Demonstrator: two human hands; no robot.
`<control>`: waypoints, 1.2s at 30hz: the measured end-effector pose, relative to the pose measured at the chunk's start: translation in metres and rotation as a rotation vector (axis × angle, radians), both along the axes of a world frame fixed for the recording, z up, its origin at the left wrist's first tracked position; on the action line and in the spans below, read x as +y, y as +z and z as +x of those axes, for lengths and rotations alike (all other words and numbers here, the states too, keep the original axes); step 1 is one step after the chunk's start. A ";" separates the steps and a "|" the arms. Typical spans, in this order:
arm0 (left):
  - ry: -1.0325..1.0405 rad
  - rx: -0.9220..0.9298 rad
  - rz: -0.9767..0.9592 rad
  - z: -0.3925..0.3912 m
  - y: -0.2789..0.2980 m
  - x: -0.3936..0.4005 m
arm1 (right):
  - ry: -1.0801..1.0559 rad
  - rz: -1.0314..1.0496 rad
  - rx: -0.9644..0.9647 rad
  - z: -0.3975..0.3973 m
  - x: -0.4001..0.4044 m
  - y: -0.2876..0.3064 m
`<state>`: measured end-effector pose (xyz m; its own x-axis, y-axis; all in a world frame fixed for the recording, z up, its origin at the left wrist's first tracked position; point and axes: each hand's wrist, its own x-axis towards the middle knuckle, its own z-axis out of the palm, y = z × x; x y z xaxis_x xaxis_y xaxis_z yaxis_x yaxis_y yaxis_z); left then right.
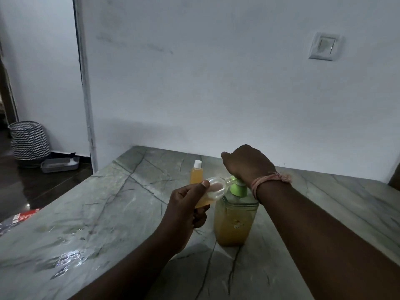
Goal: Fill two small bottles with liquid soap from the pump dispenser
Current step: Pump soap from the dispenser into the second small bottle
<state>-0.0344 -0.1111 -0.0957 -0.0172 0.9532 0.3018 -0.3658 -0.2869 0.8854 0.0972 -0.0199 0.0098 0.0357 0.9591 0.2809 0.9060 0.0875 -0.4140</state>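
head view: one small clear plastic bottle with a white cap (196, 173) standing capped on the grey veined marble surface (91, 224), behind the dispenser, amber soap nearly to the shoulder; judged done. second small clear bottle (213, 191) tilted, held by the left hand (186, 204), fingers and thumb curled round its lower part, mouth brought to the nozzle of the green pump head (238, 187). amber soap only in its lower end, so filling judged partway through. right hand (246, 164) on top of the pump, fingers bent down over it, seemingly pressing. square clear pump dispenser (234, 221) upright on the surface, well over half full of amber soap.

left to do, as a judgement: more pumps, then capping the second bottle.

hard to make out: nozzle tip and bottle mouth blurred and partly behind the right hand, so contact not certain; no second cap in sight; right fingertips hidden; dim light throughout.
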 end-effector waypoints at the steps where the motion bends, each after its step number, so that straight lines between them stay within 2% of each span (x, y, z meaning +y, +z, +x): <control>1: -0.003 0.003 0.000 0.000 0.000 0.000 | 0.006 -0.012 -0.027 0.000 0.000 0.003; 5: -0.008 0.013 0.010 0.001 0.002 -0.002 | 0.030 -0.012 -0.094 0.001 0.003 0.010; 9: -0.002 0.019 0.006 0.000 0.002 0.000 | 0.028 0.020 0.136 0.006 0.006 -0.001; 15: 0.017 0.033 0.001 0.001 0.003 -0.004 | 0.029 -0.071 -0.032 0.002 0.005 0.005; 18: 0.019 0.031 0.002 0.001 0.003 -0.004 | 0.034 -0.046 -0.092 0.002 0.004 0.013; 22: 0.013 0.017 -0.002 0.000 0.002 0.000 | 0.025 0.013 0.085 0.003 0.005 0.000; 28: 0.021 0.029 -0.002 0.000 0.002 -0.003 | 0.010 -0.051 -0.089 -0.002 0.002 0.007; 31: 0.017 0.020 0.005 -0.001 0.003 -0.004 | 0.010 0.037 -0.196 -0.006 0.000 0.015; 36: 0.020 0.005 -0.012 -0.002 -0.001 0.000 | 0.005 0.012 0.016 -0.001 0.004 -0.002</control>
